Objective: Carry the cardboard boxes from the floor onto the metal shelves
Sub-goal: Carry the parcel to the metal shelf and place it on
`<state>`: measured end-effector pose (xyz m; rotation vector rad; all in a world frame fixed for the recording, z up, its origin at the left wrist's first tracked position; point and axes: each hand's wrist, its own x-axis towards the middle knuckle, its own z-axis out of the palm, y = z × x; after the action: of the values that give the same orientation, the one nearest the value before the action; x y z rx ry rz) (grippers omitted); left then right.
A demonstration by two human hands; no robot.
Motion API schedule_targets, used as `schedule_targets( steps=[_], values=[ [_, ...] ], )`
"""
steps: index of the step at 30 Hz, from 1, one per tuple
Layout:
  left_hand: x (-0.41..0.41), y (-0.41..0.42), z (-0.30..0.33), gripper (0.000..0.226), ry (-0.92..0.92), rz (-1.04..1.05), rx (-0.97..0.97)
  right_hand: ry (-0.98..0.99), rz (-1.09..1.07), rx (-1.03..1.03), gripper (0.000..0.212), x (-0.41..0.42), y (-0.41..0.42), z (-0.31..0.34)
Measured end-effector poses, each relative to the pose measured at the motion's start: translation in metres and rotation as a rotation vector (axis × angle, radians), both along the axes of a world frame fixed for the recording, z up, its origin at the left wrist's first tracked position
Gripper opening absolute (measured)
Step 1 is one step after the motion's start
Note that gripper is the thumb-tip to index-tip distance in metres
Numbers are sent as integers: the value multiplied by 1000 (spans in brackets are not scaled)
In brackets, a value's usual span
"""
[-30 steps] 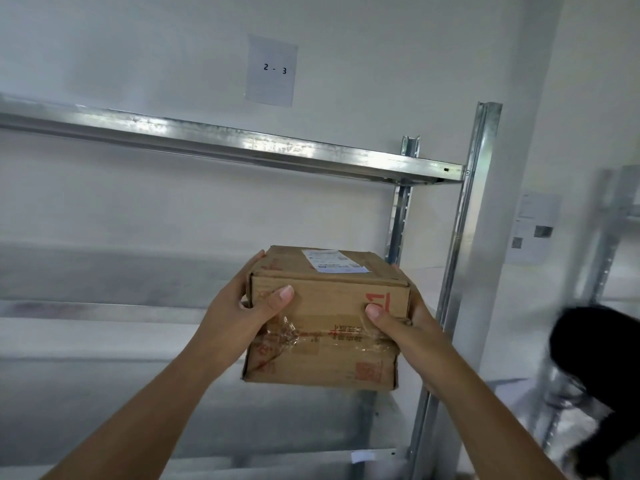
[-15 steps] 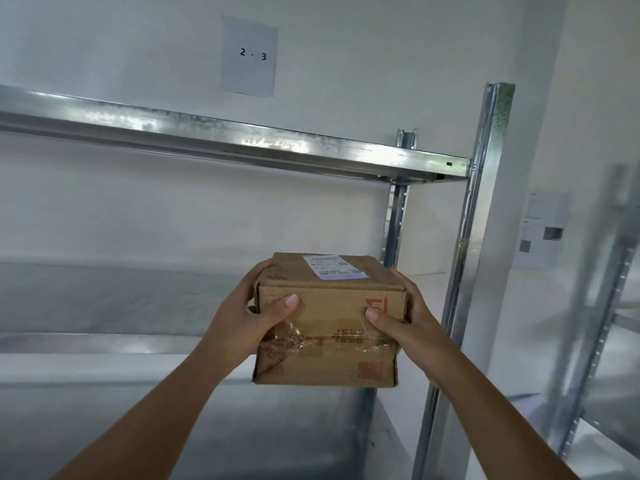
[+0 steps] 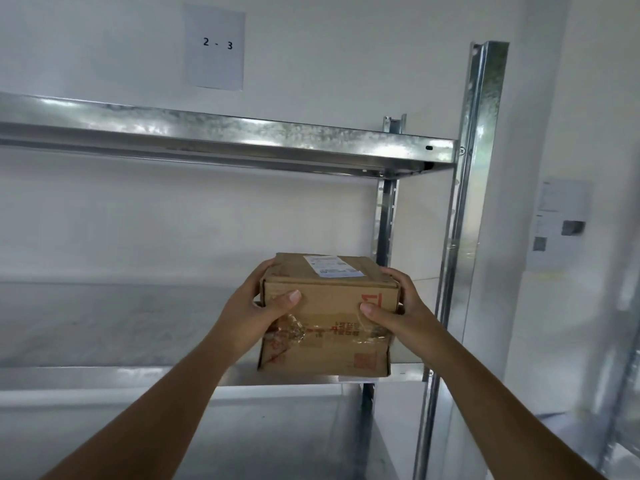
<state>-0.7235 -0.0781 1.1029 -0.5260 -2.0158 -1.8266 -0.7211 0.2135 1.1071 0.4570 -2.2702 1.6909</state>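
A small brown cardboard box (image 3: 329,323) with torn clear tape and a white label on top is held between both hands. My left hand (image 3: 254,311) grips its left side, thumb on the front face. My right hand (image 3: 394,306) grips its right side the same way. The box's bottom edge is at the front lip of the middle metal shelf (image 3: 104,327), near that shelf's right end. Whether the box rests on the shelf or hovers just above it, I cannot tell.
An upper metal shelf (image 3: 221,133) runs overhead. Upright posts (image 3: 474,202) stand right of the box. A paper marked "2 - 3" (image 3: 214,46) hangs on the white wall. Another sheet (image 3: 557,223) is on the right wall. A lower shelf level shows below.
The box has moved forward toward the middle shelf, with both hands holding it throughout. The dark shape seen at the right a second ago is out of view.
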Motion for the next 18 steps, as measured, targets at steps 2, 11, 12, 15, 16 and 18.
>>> schedule_targets(
  steps=[2, 11, 12, 15, 16, 18],
  values=[
    [-18, 5, 0, 75, -9, -20, -9, -5, 3, 5, 71, -18, 8, 0],
    [-80, 19, -5, 90, -59, -4, -69, -55, 32, 29, 116, -83, 15, -3],
    [-85, 20, -5, 91, -71, -1, -79, -62, 33, 28, 113, -89, 14, -4],
    [-93, 19, -5, 97, -104, 16, -95, -80, 44, 32, 116, -99, 13, -5],
    [-95, 18, -4, 98, -115, 19, -90, -80, 51, 41, 115, -102, 13, -5],
    [-96, 17, -4, 98, -126, 26, -88, -80, 65, 54, 112, -106, 13, -4]
  ],
)
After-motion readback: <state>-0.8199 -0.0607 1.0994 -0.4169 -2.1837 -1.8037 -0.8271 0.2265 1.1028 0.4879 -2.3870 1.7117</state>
